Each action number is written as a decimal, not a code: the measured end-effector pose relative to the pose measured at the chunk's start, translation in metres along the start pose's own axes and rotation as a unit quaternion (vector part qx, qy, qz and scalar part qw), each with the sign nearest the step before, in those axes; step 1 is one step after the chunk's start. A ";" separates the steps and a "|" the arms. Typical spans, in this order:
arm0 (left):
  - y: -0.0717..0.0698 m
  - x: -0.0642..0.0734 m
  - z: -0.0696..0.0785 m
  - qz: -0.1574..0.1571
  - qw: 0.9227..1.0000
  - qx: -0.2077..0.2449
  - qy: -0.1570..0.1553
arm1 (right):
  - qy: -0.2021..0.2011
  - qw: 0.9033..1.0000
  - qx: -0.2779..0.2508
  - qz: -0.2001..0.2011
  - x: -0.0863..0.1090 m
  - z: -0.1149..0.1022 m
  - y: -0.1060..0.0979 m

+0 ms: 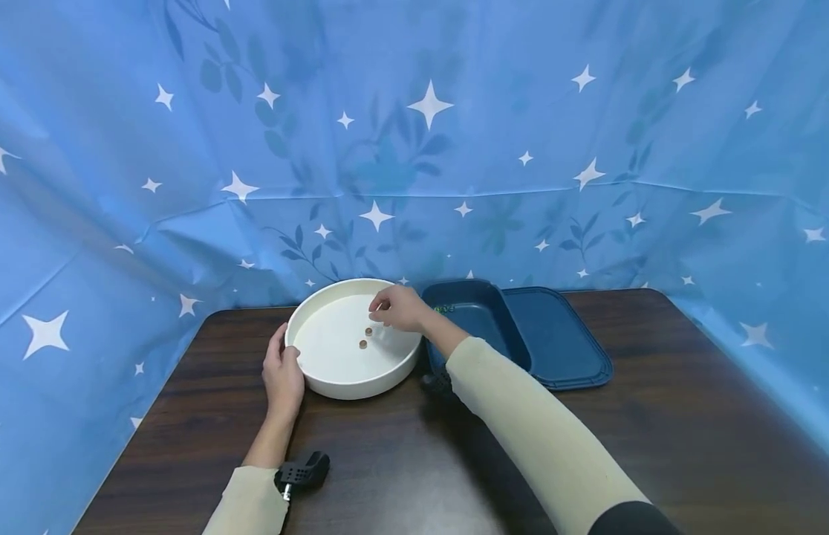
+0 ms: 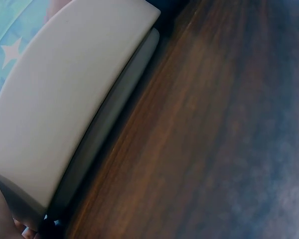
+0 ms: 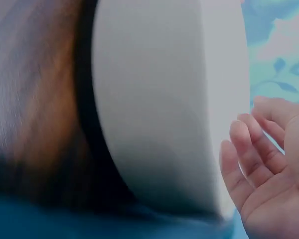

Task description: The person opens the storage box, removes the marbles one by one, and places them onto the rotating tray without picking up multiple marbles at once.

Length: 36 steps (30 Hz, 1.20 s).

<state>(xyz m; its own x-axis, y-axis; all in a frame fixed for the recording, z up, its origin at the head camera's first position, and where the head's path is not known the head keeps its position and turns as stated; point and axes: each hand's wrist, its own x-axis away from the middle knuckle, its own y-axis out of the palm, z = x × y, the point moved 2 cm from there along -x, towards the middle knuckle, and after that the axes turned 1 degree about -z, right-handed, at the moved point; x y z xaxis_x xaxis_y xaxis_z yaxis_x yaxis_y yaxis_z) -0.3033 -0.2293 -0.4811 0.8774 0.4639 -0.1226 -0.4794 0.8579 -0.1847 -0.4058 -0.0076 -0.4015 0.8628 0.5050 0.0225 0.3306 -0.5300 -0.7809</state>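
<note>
A shallow round white tray [image 1: 348, 390] stands on the dark wooden table, with two small brown round pieces [image 1: 363, 344] on its floor. At its left side my left hand [image 1: 284, 379] grips the wall, thumb at the rim. In the left wrist view the tray's outer wall [image 2: 65, 99] fills much of the picture, and only a bit of the hand shows at the bottom left corner. My right hand [image 1: 400, 308] hovers over the tray's far right part, fingers bent and thumb near the index finger. I cannot tell whether its fingertips pinch a small piece.
Right of the tray sits a dark blue rectangular container [image 1: 515, 334], with small green pieces [image 1: 445, 308] at its far left. A flat blue lid [image 1: 555, 334] lies against its right side. Behind the table [image 1: 361, 461] hangs a blue star-patterned curtain [image 1: 495, 148].
</note>
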 end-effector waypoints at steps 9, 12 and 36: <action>0.000 -0.001 0.001 0.003 1.000 -0.009 -0.006 | 0.031 0.998 -0.049 0.037 0.020 0.027 -0.047; 0.000 -0.003 0.003 0.003 1.000 -0.006 -0.004 | 0.041 0.997 -0.049 0.045 0.025 0.038 -0.057; 0.001 -0.003 -0.001 0.005 1.000 0.003 -0.004 | 0.075 0.995 -0.061 -0.021 0.036 0.102 -0.045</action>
<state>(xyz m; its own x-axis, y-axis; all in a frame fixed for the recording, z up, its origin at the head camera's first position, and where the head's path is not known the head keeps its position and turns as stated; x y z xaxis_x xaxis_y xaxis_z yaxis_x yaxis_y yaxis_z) -0.3062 -0.2305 -0.4819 0.8726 0.4741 -0.1173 -0.4881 0.8546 -0.1770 -0.4286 0.1039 -0.4297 0.8916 0.4260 0.1536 0.4038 -0.5945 -0.6954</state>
